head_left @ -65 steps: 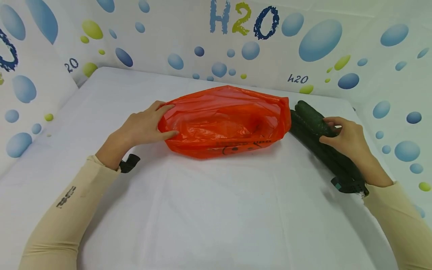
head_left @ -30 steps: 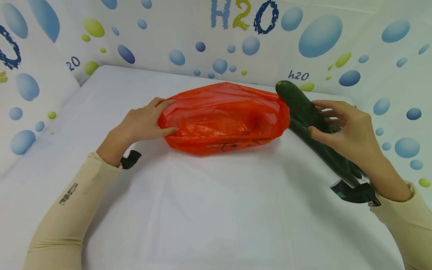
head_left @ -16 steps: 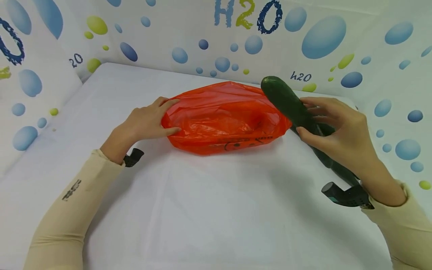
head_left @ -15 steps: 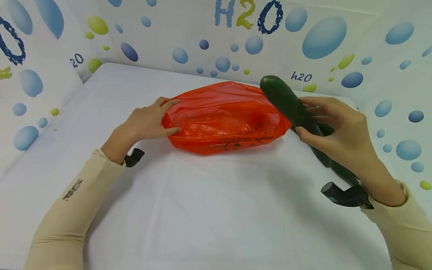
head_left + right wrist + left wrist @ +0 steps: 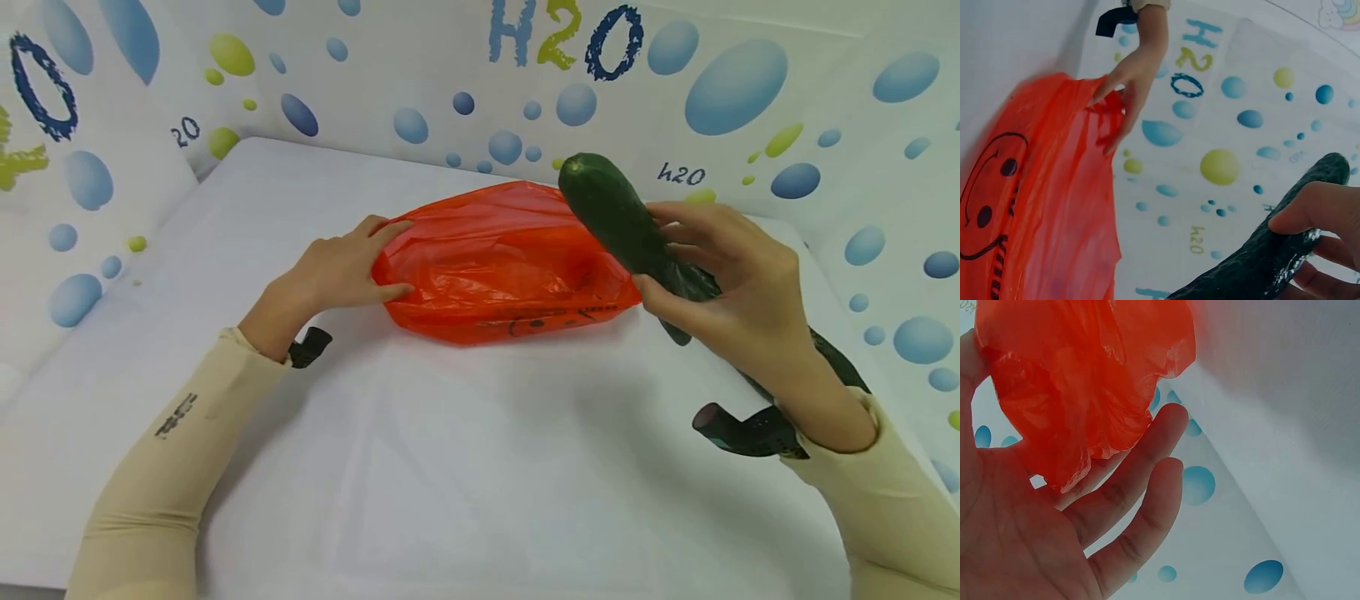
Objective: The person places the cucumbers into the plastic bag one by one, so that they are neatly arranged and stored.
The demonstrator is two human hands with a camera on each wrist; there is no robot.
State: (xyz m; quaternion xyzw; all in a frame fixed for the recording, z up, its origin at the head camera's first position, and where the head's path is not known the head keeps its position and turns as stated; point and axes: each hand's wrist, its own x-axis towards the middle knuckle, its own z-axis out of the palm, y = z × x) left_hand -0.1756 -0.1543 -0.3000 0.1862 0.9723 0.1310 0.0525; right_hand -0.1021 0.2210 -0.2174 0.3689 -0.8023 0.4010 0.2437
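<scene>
An orange-red plastic bag (image 5: 510, 258) with a printed smiley face lies on its side on the white table, its mouth spread wide. My left hand (image 5: 337, 267) holds the bag's left end between thumb and fingers; in the left wrist view the film (image 5: 1079, 375) sits against those fingers. Above the bag's right end, my right hand (image 5: 731, 283) grips a dark green cucumber (image 5: 611, 208) lifted off the table, its tip pointing up and away to the left. Beneath the right forearm another dark green cucumber (image 5: 842, 365) lies partly hidden.
White cloth covers the table (image 5: 450, 467). A backdrop (image 5: 360, 92) with blue and green drops and H2O lettering stands along the back and both sides. A black wrist camera (image 5: 742, 429) sits under the right wrist.
My right hand has taken hold of a cucumber at the right, raised it and carried it left over the bag's right end. The left hand keeps its place on the bag.
</scene>
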